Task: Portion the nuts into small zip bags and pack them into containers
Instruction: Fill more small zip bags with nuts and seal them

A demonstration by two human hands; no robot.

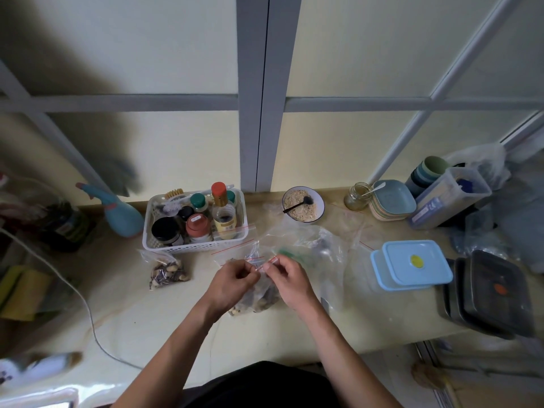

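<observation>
From the head view, my left hand (pixel 232 278) and right hand (pixel 287 276) sit close together, both pinching the red-striped top edge of a small zip bag (pixel 259 295) of nuts that hangs just below my fingers. It looks light, floppy and slick, so I'd hold it at the stiffer seal strip. Another filled bag (pixel 167 272) lies left of my hands; the blue containers (pixel 412 265) wait to the right.
</observation>
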